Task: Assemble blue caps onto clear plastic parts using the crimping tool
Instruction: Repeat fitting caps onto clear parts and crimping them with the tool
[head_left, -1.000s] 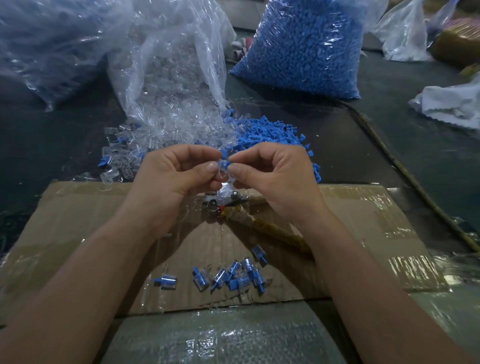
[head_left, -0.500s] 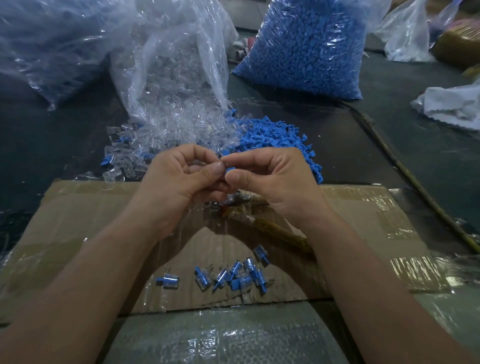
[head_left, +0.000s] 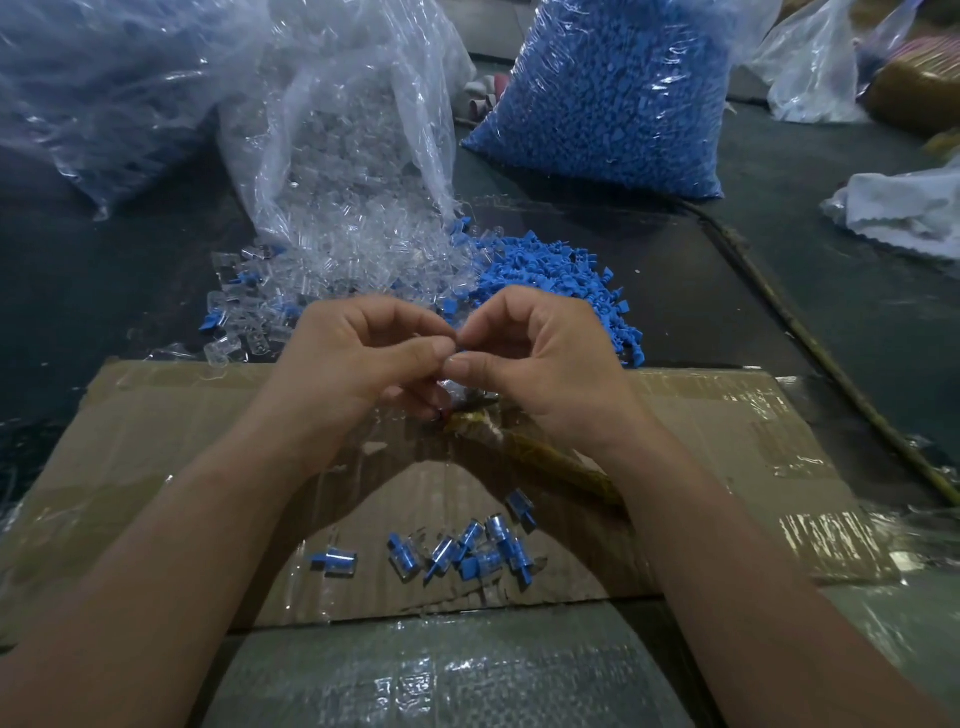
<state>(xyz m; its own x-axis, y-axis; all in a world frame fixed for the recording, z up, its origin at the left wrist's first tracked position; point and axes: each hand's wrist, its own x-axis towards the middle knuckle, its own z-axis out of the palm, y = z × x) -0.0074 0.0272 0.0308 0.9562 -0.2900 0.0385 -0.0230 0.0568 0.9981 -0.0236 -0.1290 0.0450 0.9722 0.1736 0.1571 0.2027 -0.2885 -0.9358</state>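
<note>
Hands: two. The left hand (head_left: 358, 364) and right hand (head_left: 545, 364) meet over the middle of the table (head_left: 78, 291), above the far edge of the cardboard (head_left: 156, 431). The fingers of both are curled, with thumb and forefinger tips pressed together on one small piece.
Small piece: one, pinched by both hands at the same spot. The fingertips hide it, so its colour and shape cannot be told.
Finished pieces (head_left: 480, 564): about eight, on the cardboard toward the table's near edge, between the forearms. Each is a short clear body with a blue cap seated in it. Seven overlap in a cluster, so that count is unsure, and one lies apart on the left.
Crimping tool (head_left: 545, 460): one, with a yellowish wrapped handle, lying aslant on the cardboard under the right wrist. Its head is covered by the hands.
Loose blue caps (head_left: 550, 275): one heap, too many to count, just beyond the right hand.
Loose clear parts (head_left: 337, 270): one spill from the open clear bag, beyond the left hand, with a few blue caps mixed in.
Bags: four along the far edge. One holds clear parts (head_left: 337, 130) and one is full of blue caps (head_left: 613, 93). A bluish one (head_left: 104, 78) is at the far left corner and a pale one (head_left: 810, 67) at the far right.
Cardboard: one flat sheet, glossy with tape.
White cloth (head_left: 904, 213): one, at the right edge.
</note>
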